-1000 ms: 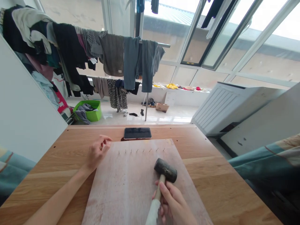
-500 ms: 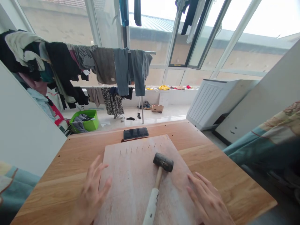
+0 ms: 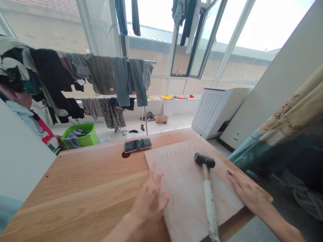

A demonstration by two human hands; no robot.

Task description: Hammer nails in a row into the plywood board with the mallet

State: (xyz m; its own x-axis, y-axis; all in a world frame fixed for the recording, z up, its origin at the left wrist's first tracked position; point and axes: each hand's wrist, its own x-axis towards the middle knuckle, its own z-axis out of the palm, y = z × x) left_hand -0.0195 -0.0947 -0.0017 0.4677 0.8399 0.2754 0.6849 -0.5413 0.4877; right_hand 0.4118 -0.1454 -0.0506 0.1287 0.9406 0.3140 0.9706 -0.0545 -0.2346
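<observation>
A pale wooden board (image 3: 186, 188) lies on the right part of the wooden table (image 3: 88, 185), with a row of several small nails (image 3: 179, 152) standing along its far edge. A black-headed mallet (image 3: 207, 183) with a wooden handle lies loose on the board. My left hand (image 3: 150, 201) rests flat on the board's left edge, fingers spread. My right hand (image 3: 246, 191) lies flat on the board's right edge, fingers stretched out. Neither hand holds anything.
A dark phone (image 3: 137, 145) lies at the table's far edge. Beyond it stand a clothes rack (image 3: 101, 74) full of garments, a green basket (image 3: 82, 136) on the floor, a white slatted unit (image 3: 214, 107) and a patterned curtain (image 3: 290, 131) at right.
My right hand let go of the mallet, which now lies on the board. Both hands went flat to the board's side edges, and the board shifted to the right on the table.
</observation>
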